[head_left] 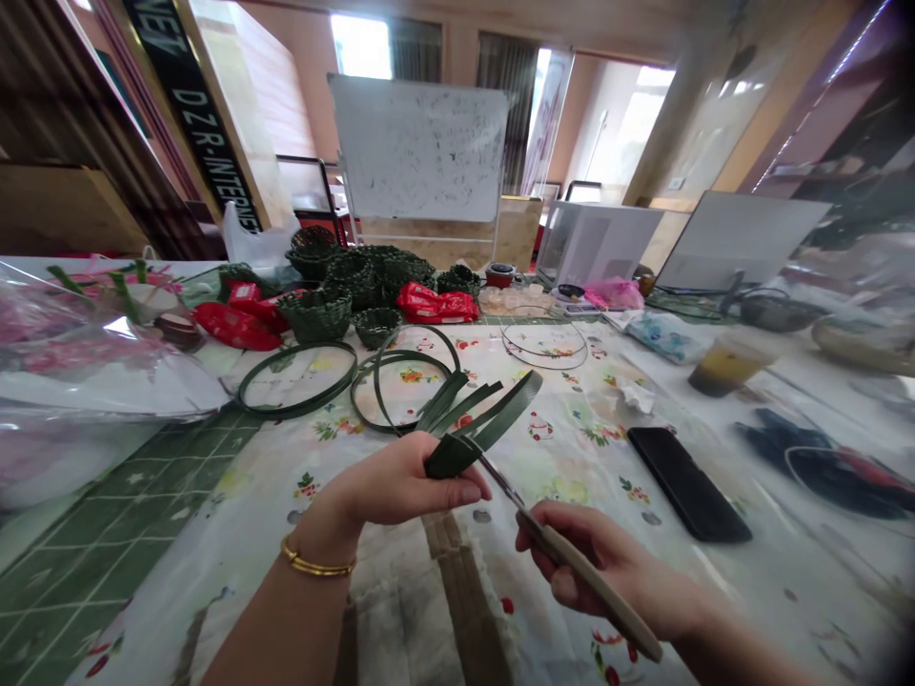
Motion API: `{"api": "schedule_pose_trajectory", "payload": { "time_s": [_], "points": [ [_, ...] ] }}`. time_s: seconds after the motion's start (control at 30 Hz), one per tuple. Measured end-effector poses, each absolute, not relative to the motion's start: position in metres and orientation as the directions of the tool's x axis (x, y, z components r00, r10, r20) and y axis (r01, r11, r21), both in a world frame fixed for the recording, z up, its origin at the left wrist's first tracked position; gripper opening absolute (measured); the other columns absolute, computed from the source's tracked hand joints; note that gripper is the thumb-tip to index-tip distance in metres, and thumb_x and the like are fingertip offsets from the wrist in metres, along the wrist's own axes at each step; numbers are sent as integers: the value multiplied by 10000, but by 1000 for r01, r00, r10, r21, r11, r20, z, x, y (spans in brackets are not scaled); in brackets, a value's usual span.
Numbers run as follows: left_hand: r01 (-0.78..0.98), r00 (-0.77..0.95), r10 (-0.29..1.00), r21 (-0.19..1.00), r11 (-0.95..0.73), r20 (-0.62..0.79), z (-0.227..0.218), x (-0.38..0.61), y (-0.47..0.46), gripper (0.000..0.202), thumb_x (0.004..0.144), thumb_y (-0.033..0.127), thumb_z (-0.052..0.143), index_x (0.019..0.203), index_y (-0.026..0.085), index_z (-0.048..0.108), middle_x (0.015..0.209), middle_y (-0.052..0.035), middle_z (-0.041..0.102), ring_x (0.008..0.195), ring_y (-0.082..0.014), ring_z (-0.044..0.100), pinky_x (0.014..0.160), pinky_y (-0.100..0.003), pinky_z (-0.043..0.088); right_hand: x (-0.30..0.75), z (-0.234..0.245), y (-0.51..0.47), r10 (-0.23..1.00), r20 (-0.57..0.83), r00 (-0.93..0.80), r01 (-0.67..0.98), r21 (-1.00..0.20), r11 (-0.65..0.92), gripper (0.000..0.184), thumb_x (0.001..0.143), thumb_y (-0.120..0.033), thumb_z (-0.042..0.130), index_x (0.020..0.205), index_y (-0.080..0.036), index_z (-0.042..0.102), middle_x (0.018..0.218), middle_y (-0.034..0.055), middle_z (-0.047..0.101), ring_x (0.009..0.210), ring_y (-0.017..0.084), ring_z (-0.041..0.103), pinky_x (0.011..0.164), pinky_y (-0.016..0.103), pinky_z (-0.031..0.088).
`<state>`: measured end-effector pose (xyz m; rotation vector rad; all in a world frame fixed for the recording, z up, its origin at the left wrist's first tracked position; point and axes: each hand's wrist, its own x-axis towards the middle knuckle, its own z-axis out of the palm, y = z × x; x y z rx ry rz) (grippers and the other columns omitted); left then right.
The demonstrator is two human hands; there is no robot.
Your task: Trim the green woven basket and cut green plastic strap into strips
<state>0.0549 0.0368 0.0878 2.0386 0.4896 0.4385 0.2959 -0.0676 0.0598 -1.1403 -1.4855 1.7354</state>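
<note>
My left hand (404, 481), with a gold bangle at the wrist, is closed around a bundle of flat dark green strips (504, 416). The strips fan out beyond the fingers, and one curls over to the right. My right hand (600, 562) grips a pair of scissors (572, 551), seen nearly edge-on, by its tan handles. Their metal blades reach up and left to the strips at my left fingertips; whether the blades are apart I cannot tell. Just beyond my left hand lie looped green strips (352, 386) on the flowered tablecloth (558, 491).
Woven green baskets (315, 314) and red packets (437, 305) crowd the back of the table. A coiled green hoop (247, 405) lies left, a thin wire ring (544, 365) farther back. To the right are a black phone (686, 484) and a drink cup (729, 365). Clear plastic wrapping (107, 353) bulges at left.
</note>
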Motion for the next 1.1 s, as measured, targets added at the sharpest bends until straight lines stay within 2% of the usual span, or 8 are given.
{"api": "schedule_pose_trajectory", "payload": {
  "time_s": [0.13, 0.43, 0.53, 0.67, 0.8, 0.9, 1.0, 1.1],
  "points": [
    [149, 870, 476, 852, -502, 128, 88, 54, 36, 244, 863, 325, 597, 958, 149, 737, 880, -48, 741, 794, -151, 648, 737, -223, 500, 295, 66, -69, 872, -249, -422, 152, -967, -203, 250, 712, -294, 709, 872, -144, 587, 669, -48, 446, 511, 50, 307, 440, 186, 271],
    [202, 851, 518, 854, -479, 89, 85, 55, 38, 246, 852, 350, 611, 935, 161, 745, 859, -47, 745, 781, -156, 650, 731, -232, 513, 299, 72, -69, 896, -209, -392, 269, -957, -105, 228, 727, -279, 698, 886, -147, 601, 671, -44, 484, 529, 62, 380, 473, 189, 338],
    [199, 850, 518, 852, -485, 96, 84, 56, 38, 252, 845, 351, 619, 950, 157, 741, 852, -50, 742, 768, -152, 644, 722, -229, 511, 298, 68, -69, 869, -249, -427, 222, -961, -167, 288, 732, -349, 725, 888, -146, 595, 692, -31, 506, 540, 65, 402, 481, 191, 342],
    [183, 851, 512, 847, -499, 117, 85, 57, 36, 246, 848, 344, 612, 938, 153, 737, 848, -50, 738, 769, -154, 648, 725, -233, 513, 297, 58, -70, 836, -237, -495, 50, -968, -245, 368, 742, -460, 730, 907, -154, 610, 734, -6, 546, 592, 82, 454, 524, 200, 359],
    [213, 849, 518, 830, -516, 104, 89, 57, 34, 262, 849, 355, 603, 901, 134, 732, 843, -65, 731, 786, -171, 648, 747, -257, 515, 299, 52, -68, 804, -291, -519, 1, -940, -340, 355, 727, -444, 750, 892, -152, 634, 751, 10, 575, 615, 89, 473, 557, 209, 371],
    [250, 848, 524, 814, -524, 77, 91, 56, 33, 282, 850, 375, 595, 894, 129, 726, 824, -63, 720, 767, -169, 633, 734, -262, 511, 298, 53, -68, 807, -284, -518, 0, -944, -331, 322, 734, -406, 743, 885, -145, 630, 777, 20, 590, 614, 86, 479, 550, 203, 371],
    [281, 845, 533, 805, -523, 51, 91, 56, 33, 317, 858, 410, 574, 889, 130, 722, 805, -57, 704, 760, -169, 618, 726, -266, 504, 294, 62, -69, 834, -271, -480, 62, -959, -276, 265, 739, -348, 722, 852, -142, 600, 682, -17, 541, 558, 71, 431, 494, 180, 335],
    [324, 836, 548, 801, -504, 7, 90, 56, 33, 346, 862, 440, 562, 901, 135, 721, 799, -51, 694, 765, -171, 610, 727, -270, 499, 290, 73, -70, 849, -314, -424, 224, -945, -238, 198, 718, -267, 696, 817, -151, 569, 607, -56, 476, 502, 60, 372, 445, 173, 306]
  ]
}}
